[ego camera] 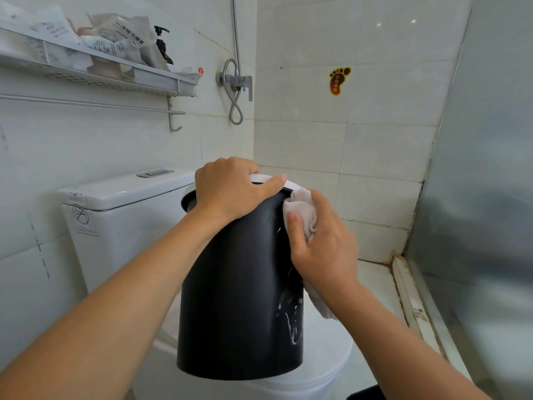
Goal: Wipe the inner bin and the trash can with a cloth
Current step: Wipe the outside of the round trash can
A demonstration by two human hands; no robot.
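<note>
We work in a white-tiled bathroom: a wall shelf [95, 73] sits in the upper left of the frame, a shower valve [238, 80] at upper centre, and a toilet [121, 215] fills the lower middle. The black bin [239, 298] occupies the centre of the frame, held above the toilet lid, its long axis near vertical with the top leaning away from us. Our left hand [230, 192] grips the white rim [261, 178] at the top, fingers curled over the far edge and thumb laid along the near edge. Our right hand [320, 243] pinches the bunched cloth [301, 213] against the bin's right wall just below the rim, thumb on top of the cloth and fingers wrapped behind it; a loose tail hangs below the wrist. Wet streaks [291, 316] run down the lower right wall, directly below the cloth. We judge the next stroke travels downward along the long axis, with the right hand nearer that area.
</note>
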